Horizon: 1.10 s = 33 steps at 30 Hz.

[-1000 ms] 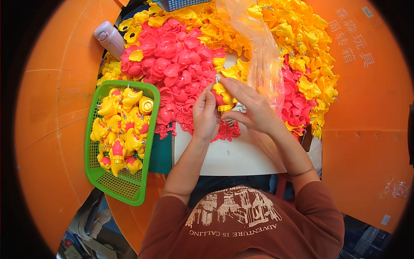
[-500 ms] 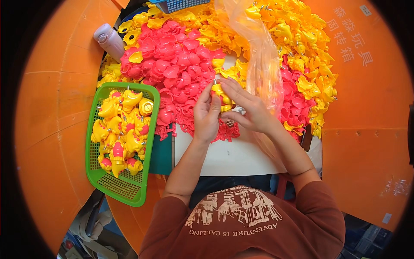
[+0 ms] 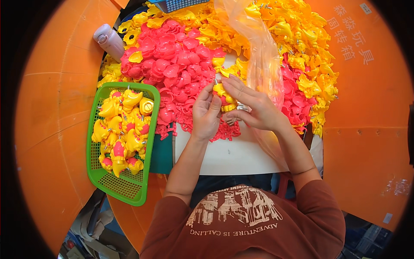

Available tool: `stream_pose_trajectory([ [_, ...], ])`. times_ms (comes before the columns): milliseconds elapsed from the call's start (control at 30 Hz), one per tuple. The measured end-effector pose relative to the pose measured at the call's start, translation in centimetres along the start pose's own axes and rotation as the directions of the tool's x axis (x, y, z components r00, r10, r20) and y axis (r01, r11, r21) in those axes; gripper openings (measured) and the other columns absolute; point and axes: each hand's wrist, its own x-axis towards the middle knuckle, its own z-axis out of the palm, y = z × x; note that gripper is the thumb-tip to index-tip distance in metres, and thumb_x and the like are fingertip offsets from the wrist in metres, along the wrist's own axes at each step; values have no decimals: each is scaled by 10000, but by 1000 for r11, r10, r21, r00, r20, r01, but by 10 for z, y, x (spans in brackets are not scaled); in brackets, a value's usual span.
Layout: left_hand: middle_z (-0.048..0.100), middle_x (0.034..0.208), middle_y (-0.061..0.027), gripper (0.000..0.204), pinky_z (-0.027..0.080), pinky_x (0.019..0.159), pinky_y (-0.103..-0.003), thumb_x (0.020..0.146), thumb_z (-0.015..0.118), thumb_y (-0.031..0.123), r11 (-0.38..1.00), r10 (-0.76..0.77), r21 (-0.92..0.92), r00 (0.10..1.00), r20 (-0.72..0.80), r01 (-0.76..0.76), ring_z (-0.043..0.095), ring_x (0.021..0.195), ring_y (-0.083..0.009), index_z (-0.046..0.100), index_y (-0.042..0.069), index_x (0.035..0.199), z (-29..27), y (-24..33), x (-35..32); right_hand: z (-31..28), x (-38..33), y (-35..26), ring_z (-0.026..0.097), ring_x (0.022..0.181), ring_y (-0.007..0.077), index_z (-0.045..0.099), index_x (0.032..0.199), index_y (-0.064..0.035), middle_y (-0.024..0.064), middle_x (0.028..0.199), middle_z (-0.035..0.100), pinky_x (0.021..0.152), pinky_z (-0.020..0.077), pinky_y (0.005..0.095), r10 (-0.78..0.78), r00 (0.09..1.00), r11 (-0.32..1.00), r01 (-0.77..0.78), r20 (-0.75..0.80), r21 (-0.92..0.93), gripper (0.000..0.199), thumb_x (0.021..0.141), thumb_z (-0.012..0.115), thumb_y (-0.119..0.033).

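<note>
At the far left an orange panel (image 3: 49,112) stands beside the bench (image 3: 228,159). A lilac bottle (image 3: 110,41) leans near the bench's far left corner. Along the left edge sits a green basket (image 3: 123,184) with mesh sides; the yellow-and-red toys (image 3: 131,140) in it are piled toward its far end, several with metal pins showing, and its near end shows bare mesh.

Next to the basket, a heap of red shells (image 3: 172,64) spreads from the far left part of the bench to its middle, with one loose yellow piece (image 3: 135,57) on top. At the far edge stands a blue basket (image 3: 183,4), cut off by the frame.

The left hand (image 3: 206,116) is clamped on the left side of a toy (image 3: 225,101), which is held above the middle of the bench, a pin pointing to the far edge. Small red parts (image 3: 230,133) lie below it. The right hand (image 3: 256,108) closes on the same toy from the right, fingers along its far end, thumb by its near end.

Beyond this hand lies a clear bag (image 3: 263,60), then more red pieces (image 3: 297,101) and a heap of yellow pieces (image 3: 310,56) along the right edge. Another orange panel, the right panel (image 3: 366,155), stands past that edge.
</note>
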Motion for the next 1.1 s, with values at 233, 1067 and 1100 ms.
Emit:
stream_pose_trajectory([
  [233, 506, 1197, -122, 390, 490, 861, -296, 934, 478, 125, 997, -26, -74, 999, -22, 24, 549, 1051, -175, 363, -19, 1277, 6, 3, 0, 5, -1, 4, 384, 1261, 337, 381, 1344, -38, 163, 1380, 381, 1011, 354, 383, -16, 1000, 998, 16, -7, -60, 722, 724, 722, -179],
  [1067, 543, 1120, -101, 378, 480, 848, -260, 903, 546, 118, 999, 53, -6, 995, -82, -53, 552, 1008, -145, 396, -6, 1227, 9, 0, -4, 14, 2, 0, 434, 1228, 327, 516, 1238, -37, 158, 1288, 493, 991, 378, 363, 51, 992, 998, -47, -118, 36, 453, 796, 589, 27],
  [1100, 543, 1120, -101, 378, 480, 848, -260, 903, 546, 118, 998, 54, -4, 995, -81, -55, 552, 1008, -145, 396, -6, 1227, 6, 0, -3, 17, 4, -1, 426, 1232, 337, 520, 1237, -42, 159, 1288, 492, 992, 377, 368, 41, 994, 998, -37, -105, 43, 456, 792, 594, 28],
])
